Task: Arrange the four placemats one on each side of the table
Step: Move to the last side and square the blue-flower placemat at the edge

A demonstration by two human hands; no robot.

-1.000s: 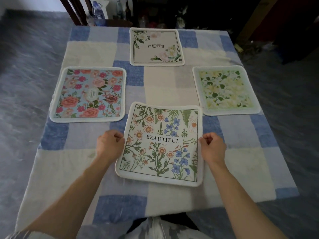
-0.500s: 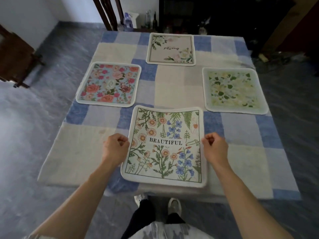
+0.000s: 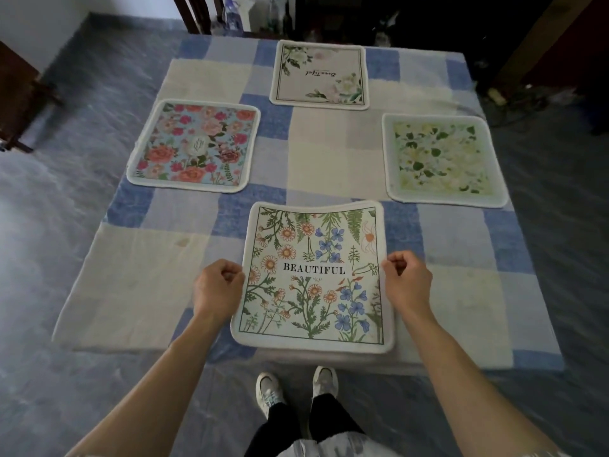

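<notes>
The "BEAUTIFUL" placemat (image 3: 313,275), white with wildflowers, lies at the near side of the checked table (image 3: 316,153), its front edge at the table's rim. My left hand (image 3: 217,288) is closed on its left edge and my right hand (image 3: 407,282) on its right edge. The far edge of this mat bows slightly. A pink-rose placemat (image 3: 194,146) lies on the left side. On the right side is a green-leaf placemat (image 3: 445,159). A cream placemat (image 3: 318,75) with script lettering lies on the far side.
A blue and cream checked cloth covers the table. Dark wooden chair legs (image 3: 194,11) and bottles (image 3: 230,14) stand beyond the far edge. Another wooden piece (image 3: 16,103) is at the left. My shoes (image 3: 296,387) are on the grey floor below the near edge.
The "BEAUTIFUL" placemat has slid toward me, down to the table's near edge, with both hands on its sides. My view has pulled back and tilted down, so my feet show.
</notes>
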